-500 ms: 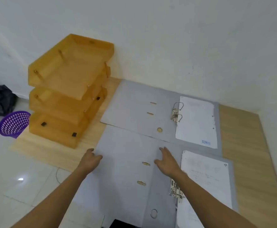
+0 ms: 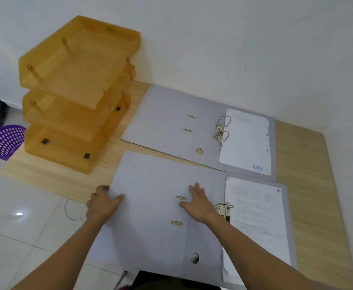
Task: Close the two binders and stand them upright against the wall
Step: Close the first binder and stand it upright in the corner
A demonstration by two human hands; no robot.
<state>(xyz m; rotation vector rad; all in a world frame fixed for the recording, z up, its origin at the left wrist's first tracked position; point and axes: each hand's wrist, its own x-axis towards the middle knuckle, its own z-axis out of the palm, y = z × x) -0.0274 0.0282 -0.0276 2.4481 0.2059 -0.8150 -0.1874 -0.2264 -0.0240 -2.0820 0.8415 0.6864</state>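
Binders lay open near the orange tray stack [image 2: 77,91]; on the near binder [image 2: 150,216] my left hand [image 2: 103,203] pinched the cover edge to fold it, right hand [image 2: 197,203] splayed flat, steadying it.

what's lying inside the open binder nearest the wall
In the far binder, a white sheet lies beside the metal ring mechanism. Anything under the sheet is covered.

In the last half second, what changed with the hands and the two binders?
The left hand slid to the near binder's left cover edge and curled around it, thumb on top, taking hold. The right hand stayed flat on that cover beside the upper slot. Both binders lie open as before, the far binder untouched, and the orange tray stack has not moved.
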